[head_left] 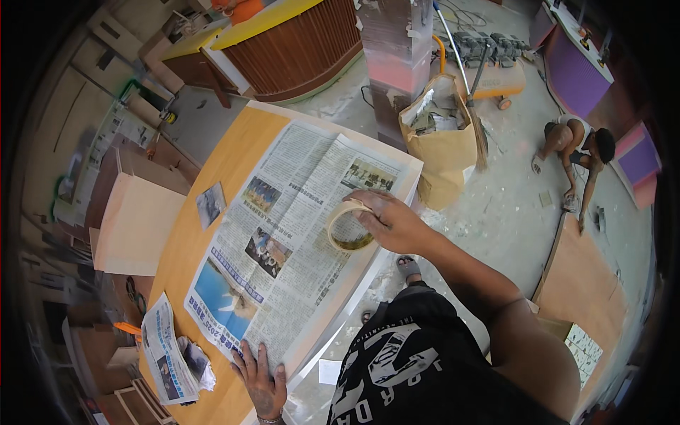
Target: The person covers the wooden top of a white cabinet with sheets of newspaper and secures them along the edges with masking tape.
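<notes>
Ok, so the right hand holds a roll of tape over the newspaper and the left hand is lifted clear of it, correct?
Not quite. In the head view the left hand presses flat on the newspaper at its near edge. The right hand does hold the roll of tape over it.

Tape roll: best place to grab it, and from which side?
Take the tape roll by its outer rim, coming from the right, as the right hand does now. It is an open ring tilted up off the newspaper, so fingers can pinch through the hole; the left hand pins the sheet.
</notes>
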A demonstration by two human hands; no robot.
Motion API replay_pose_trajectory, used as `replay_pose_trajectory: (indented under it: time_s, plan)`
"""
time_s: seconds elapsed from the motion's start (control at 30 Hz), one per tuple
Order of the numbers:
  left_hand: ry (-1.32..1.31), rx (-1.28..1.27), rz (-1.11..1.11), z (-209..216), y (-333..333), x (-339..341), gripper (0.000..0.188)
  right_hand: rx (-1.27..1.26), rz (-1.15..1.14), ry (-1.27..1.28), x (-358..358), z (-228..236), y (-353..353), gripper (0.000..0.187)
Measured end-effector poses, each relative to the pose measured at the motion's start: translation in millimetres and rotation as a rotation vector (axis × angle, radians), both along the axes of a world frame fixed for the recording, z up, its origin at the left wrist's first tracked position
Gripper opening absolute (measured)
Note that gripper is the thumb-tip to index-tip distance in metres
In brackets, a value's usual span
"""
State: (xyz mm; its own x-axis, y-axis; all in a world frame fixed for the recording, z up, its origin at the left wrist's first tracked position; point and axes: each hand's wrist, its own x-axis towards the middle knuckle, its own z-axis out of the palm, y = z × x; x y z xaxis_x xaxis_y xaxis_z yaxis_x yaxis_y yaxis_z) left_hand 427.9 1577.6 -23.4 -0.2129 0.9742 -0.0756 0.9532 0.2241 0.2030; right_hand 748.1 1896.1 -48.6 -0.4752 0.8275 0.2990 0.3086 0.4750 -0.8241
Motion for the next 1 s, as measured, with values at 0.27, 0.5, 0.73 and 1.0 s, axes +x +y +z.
replay_pose_trajectory:
  time_s: [0.27, 0.5, 0.73, 1.0]
  plan:
    - [-0.002, 0.009, 0.026, 0, -1, 3, 0.063, -0.047, 0.073, 0.015, 2, 13, 8, 0.031]
    - [0.046, 0.004, 0.029, 5, 0, 6, 0.061, -0.069, 0.061, 0.002, 5, 15, 9, 0.031]
    - [0.018, 0.06, 0.062, 3, -10, 5, 0.061, -0.062, 0.054, 0.005, 2, 23, 5, 0.031]
    - [-0.023, 0.074, 0.058, -6, -21, 1, 0.066, -0.198, -0.023, 0.153, 7, 21, -16, 0.042]
